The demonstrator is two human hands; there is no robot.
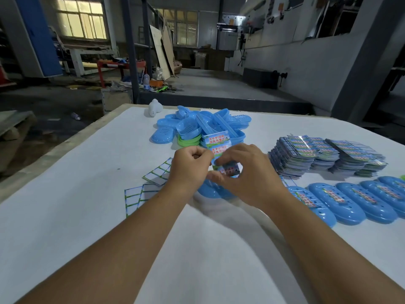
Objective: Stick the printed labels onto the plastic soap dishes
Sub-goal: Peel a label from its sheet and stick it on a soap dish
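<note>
We saw both hands meet over the white cloth-covered worktop [87, 216]. The left hand [188, 165] had its fingers curled, pinching the near left edge of a strip of printed labels with red text on a blue-green ground [217, 145]. The right hand [247, 172] pinched one label [230, 170] at the strip's lower end between thumb and forefinger; the other fingers were bent loosely above it. Directly under the fingers lay a blue oval plastic soap dish [210, 190], mostly hidden by both hands; we could not tell whether the label touched it.

Just beyond the fingers sat a loose heap of blue plastic soap dishes [186, 126] with a few green ones [188, 140] at its near edge. A small white plastic object [154, 107] stood behind the heap. Left of the left hand's fingers lay empty white backing sheets with green grid lines [157, 174], some overlapping. Right of the right hand's fingers, well apart, were stacks of printed label sheets [324, 156]. Nearer than those stacks ran a row of blue soap dishes already bearing labels [350, 205], side by side.
</note>
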